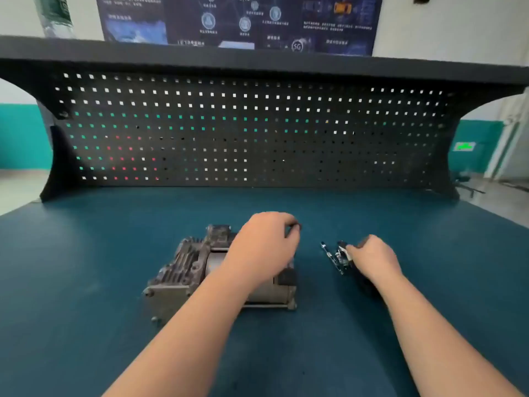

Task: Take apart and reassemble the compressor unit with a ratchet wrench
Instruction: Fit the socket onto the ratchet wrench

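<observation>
1. The compressor unit, grey and finned, sits on the blue table left of centre.
2. Your left hand reaches over its far end, fingers curled; whether they pinch the small dark part at their tips is unclear.
3. Your right hand rests knuckles-up just beside it, fingers curled on the ratchet wrench.

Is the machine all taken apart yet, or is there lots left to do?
Not yet. The compressor looks whole on the blue table. The left hand grips something small and dark above it; the right hand rests on the wrench. Taking apart and rebuilding seem left.
</observation>
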A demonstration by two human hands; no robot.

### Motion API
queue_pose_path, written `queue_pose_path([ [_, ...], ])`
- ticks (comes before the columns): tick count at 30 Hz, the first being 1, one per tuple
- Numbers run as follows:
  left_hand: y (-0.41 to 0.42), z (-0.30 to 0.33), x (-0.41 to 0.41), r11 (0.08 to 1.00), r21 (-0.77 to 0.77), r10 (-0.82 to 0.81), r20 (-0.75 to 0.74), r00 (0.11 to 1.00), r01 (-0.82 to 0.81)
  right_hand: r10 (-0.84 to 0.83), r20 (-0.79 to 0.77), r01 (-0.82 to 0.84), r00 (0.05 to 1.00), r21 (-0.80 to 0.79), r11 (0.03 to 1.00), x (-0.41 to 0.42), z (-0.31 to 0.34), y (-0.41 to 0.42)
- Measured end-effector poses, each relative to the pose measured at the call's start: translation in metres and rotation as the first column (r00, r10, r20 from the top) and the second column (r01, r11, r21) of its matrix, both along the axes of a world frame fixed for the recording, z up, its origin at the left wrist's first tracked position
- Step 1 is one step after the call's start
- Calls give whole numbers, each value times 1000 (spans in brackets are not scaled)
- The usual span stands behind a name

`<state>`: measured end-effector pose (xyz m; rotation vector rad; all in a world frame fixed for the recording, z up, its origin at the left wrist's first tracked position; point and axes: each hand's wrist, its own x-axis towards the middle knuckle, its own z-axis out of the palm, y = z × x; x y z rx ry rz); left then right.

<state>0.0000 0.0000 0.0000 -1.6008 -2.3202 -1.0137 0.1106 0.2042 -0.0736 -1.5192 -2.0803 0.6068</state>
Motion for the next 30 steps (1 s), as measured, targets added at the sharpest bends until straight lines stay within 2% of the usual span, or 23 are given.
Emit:
queue_pose_path([
  [2, 28, 1, 11, 1000, 15, -20, 134, 991, 18, -36, 173, 47, 984, -60, 997, 3, -5, 0],
  [3, 46, 0, 16, 1000, -13, -14, 169, 986, 17, -29, 207, 44, 978, -68, 997, 2, -10, 2],
  [6, 102, -7, 32, 969, -245, 102, 257, 961, -37, -24, 228, 41, 973, -70, 997, 1, -14, 2],
  [8, 134, -21, 38, 916, -394, 191, 258, 947, -77, -14, 243, 29, 970, -60, 998, 1, -14, 6],
  [11, 166, -44, 37, 849, -519, 263, 246, 933, -103, 2, 266, 19, 964, -75, 997, 1, -20, 12],
  [15, 184, -59, 31, 795, -588, 333, 221, 917, -148, 12, 276, 13, 961, -87, 996, -2, -22, 19],
  [19, 192, -63, 29, 792, -584, 371, 227, 900, -179, 42, 310, -5, 950, -119, 993, -7, -21, 18],
  [23, 186, -46, 32, 820, -520, 352, 134, 926, -237, 94, 305, -52, 948, -146, 988, -5, -17, 14],
  [25, 177, -28, 36, 866, -437, 312, 90, 946, -244, 107, 243, -66, 964, -171, 983, -3, -14, 13],
  [26, 169, -18, 38, 898, -379, 289, 125, 949, -224, 102, 192, -66, 976, -184, 981, -2, -12, 12],
  [28, 149, 4, 38, 975, -196, 172, 379, 909, -103, 84, 56, -74, 995, -161, 984, 1, -6, 10],
  [29, 136, 11, 37, 998, -51, 56, 535, 843, -34, 88, -47, -93, 995, -125, 988, 2, -3, 9],
  [30, 119, 17, 35, 997, 74, -52, 624, 780, 7, 117, -186, -133, 976, -80, 988, 2, 0, 8],
])
